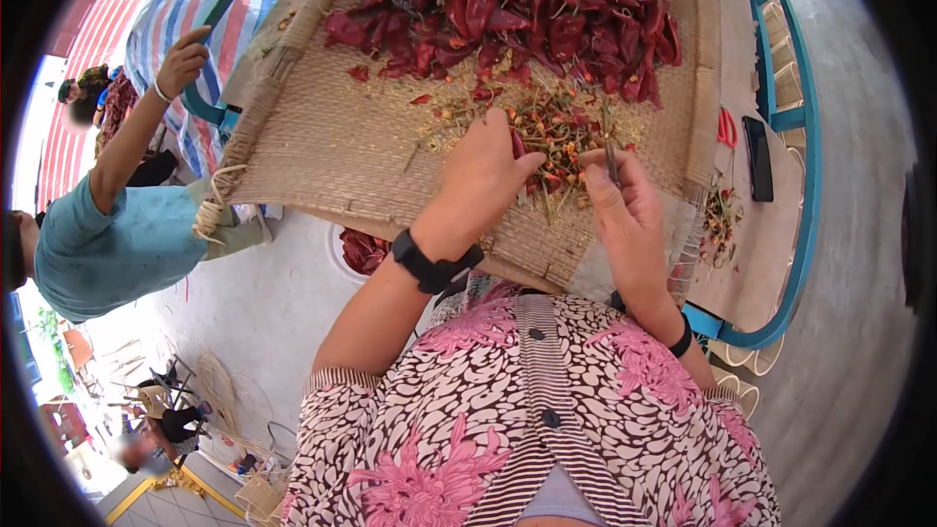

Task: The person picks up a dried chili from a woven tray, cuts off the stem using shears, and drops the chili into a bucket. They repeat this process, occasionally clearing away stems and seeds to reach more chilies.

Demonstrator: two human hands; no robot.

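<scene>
My left hand (478, 181) is closed on a dried red chili pepper (518, 143), which shows between thumb and fingers over the woven tray (332, 151). To its right, my right hand (630, 220) pinches a small dark metal blade (612, 160) pointing up the tray; its handle is hidden in the fingers. Between and beyond the hands lies a heap of cut chili stems (561, 127) with loose pale seeds. A large pile of dried red chilies (527, 15) covers the far part of the tray.
Red-handled scissors (727, 127) and a black phone (757, 159) lie on a board right of the tray, near more stem scraps (720, 224). A teal metal frame (805, 137) borders it. Below left stands a white tub of chilies (363, 252). A person in teal (127, 244) stands at left.
</scene>
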